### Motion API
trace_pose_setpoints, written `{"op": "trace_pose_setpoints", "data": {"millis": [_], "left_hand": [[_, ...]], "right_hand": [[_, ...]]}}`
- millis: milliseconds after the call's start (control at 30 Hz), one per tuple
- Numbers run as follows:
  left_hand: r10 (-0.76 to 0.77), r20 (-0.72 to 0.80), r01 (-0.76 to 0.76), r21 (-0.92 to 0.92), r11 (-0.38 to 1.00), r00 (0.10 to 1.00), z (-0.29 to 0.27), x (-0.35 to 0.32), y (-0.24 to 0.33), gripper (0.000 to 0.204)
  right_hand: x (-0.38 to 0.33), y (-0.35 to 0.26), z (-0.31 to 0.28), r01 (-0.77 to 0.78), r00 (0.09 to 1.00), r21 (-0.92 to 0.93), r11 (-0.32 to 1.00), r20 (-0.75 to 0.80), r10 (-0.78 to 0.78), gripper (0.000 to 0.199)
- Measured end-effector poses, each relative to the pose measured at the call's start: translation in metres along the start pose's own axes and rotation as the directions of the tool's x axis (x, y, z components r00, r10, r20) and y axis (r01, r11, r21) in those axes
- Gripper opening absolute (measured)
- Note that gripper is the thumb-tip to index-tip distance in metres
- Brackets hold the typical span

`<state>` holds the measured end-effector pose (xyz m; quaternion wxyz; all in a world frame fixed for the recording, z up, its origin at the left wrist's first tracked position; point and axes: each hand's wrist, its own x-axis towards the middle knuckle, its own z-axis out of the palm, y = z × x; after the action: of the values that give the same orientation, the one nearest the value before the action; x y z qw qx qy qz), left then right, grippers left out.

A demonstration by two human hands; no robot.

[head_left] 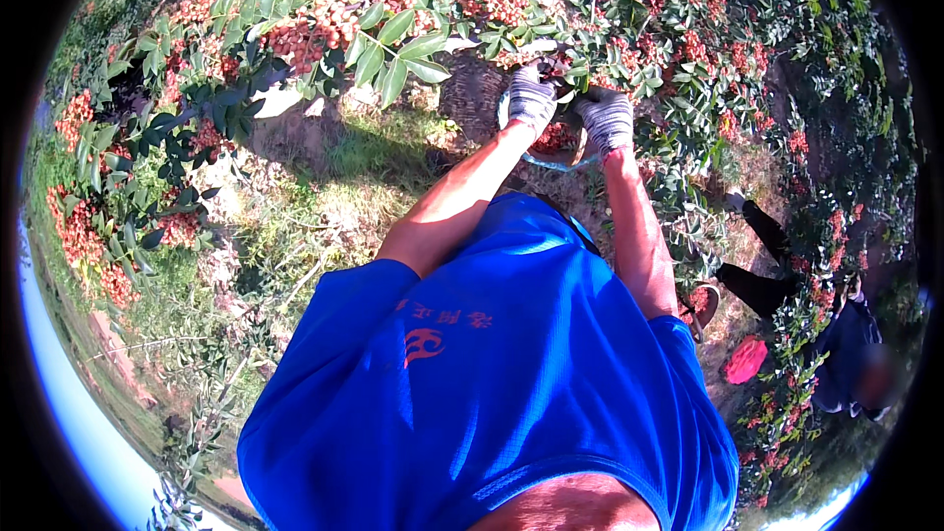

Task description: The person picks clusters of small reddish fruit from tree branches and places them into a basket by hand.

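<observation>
My left hand point(531, 101), in a grey-striped knit glove, is closed among the leaves and dark red berry clusters at the top centre. Close beside it, my right hand point(607, 122) wears the same kind of glove, its fingers bent in toward the same twigs. Shade and leaves hide both sets of fingertips, so what they pinch does not show. Just below and between the hands is a basket point(562, 165) with a pale blue rim, holding picked red berries point(557, 138). Berry-laden branches point(615, 54) hang around both gloves.
Leafy branches with red berry clusters point(315, 29) spread to the left, with more bushes on the right. A second basket point(704, 310) of berries stands near my right elbow. Beyond it lie a bright pink object point(746, 360) and a person in dark clothes point(846, 354).
</observation>
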<state>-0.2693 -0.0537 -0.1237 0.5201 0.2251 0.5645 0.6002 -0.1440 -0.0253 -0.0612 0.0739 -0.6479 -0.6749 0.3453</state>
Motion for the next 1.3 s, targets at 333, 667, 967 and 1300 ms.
{"op": "trace_pose_setpoints", "data": {"millis": [333, 667, 967, 1300], "left_hand": [[-0.204, -0.024, 0.196, -0.19, 0.962, 0.979, 0.003, 0.003, -0.001, 0.036], [-0.508, 0.224, 0.555, -0.347, 0.756, 0.832, -0.008, 0.003, 0.024, 0.022], [0.25, 0.159, -0.294, 0.606, 0.739, 0.955, -0.018, 0.014, -0.012, 0.016], [0.748, 0.622, -0.106, 0.781, -0.616, 0.233, -0.053, 0.009, -0.064, 0.014]], "right_hand": [[0.009, 0.004, -0.005, -0.156, 0.974, 0.411, 0.898, 0.214, 0.071, 0.025], [0.011, 0.004, -0.009, -0.197, 0.963, 0.336, 0.921, 0.245, 0.116, 0.021], [0.018, 0.01, -0.012, -0.295, 0.928, 0.332, 0.896, 0.322, 0.186, 0.019], [-0.029, -0.011, -0.003, 0.063, 0.998, -0.264, 0.963, 0.017, -0.061, 0.035]]}}
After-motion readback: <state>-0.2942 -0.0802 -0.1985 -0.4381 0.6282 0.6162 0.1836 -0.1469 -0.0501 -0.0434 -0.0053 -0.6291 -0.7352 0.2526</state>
